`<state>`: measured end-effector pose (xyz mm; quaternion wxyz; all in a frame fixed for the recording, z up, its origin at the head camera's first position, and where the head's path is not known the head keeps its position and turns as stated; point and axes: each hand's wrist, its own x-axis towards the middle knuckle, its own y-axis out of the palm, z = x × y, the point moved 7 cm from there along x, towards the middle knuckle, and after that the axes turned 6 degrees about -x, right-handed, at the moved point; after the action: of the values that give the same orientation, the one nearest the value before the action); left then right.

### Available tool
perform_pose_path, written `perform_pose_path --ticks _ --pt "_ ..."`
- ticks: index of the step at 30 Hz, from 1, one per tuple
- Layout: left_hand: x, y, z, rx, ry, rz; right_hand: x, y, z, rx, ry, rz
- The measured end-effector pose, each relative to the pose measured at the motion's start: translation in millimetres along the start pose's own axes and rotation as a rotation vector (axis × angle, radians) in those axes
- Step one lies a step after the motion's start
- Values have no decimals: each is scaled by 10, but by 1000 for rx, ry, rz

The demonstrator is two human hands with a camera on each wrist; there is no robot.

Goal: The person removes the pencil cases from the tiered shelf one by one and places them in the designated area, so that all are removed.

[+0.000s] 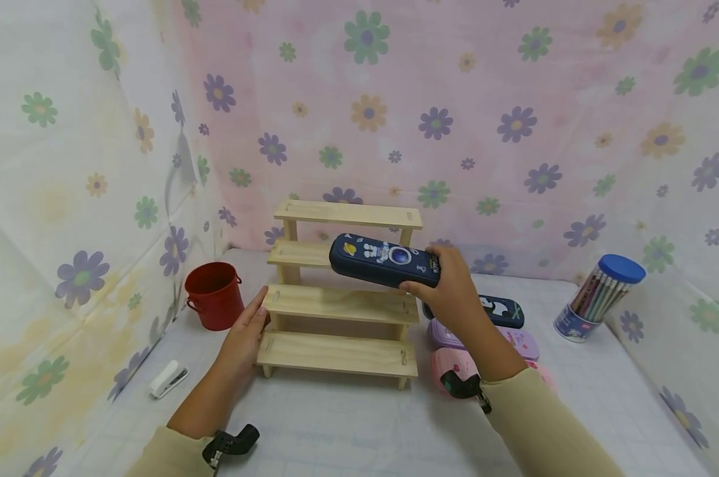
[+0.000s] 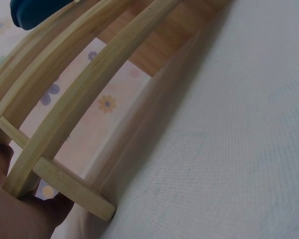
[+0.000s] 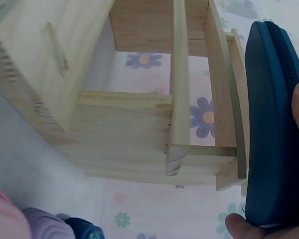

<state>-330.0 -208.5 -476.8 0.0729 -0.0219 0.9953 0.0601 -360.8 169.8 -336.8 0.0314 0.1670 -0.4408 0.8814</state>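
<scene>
My right hand (image 1: pixel 453 281) grips the right end of a dark blue zipped pencil case (image 1: pixel 384 260) with an astronaut and planet design. The case is raised in front of the upper tiers of a four-step wooden display shelf (image 1: pixel 338 351). In the right wrist view, the blue case (image 3: pixel 274 129) shows its side and zip, with a thumb on it. My left hand (image 1: pixel 244 338) holds the shelf's left side near the second step from the bottom. Fingers show on both sides of the wooden edge (image 2: pixel 65 119) in the left wrist view.
A red bucket (image 1: pixel 214 296) and a white stapler (image 1: pixel 169 379) are on the left. Right of the shelf lie a dark panda-print case (image 1: pixel 502 311), a purple case (image 1: pixel 523 342) and a pink case (image 1: pixel 451 364), partly behind my arm. A pencil tub (image 1: pixel 598 301) leans farther right.
</scene>
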Motion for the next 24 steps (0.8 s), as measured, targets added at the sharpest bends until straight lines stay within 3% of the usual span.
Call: perform_pose_path --ticks 7,15,24 --pt "6 -1 15 -10 -6 -1 -161 -17 -114 -14 33 -10" --pt "-20 -4 8 17 -19 -11 -311 -80 -172 -47 12 -37" --pt "-19 6 -6 20 -5 -7 -500 -120 -414 -32 73 -30"
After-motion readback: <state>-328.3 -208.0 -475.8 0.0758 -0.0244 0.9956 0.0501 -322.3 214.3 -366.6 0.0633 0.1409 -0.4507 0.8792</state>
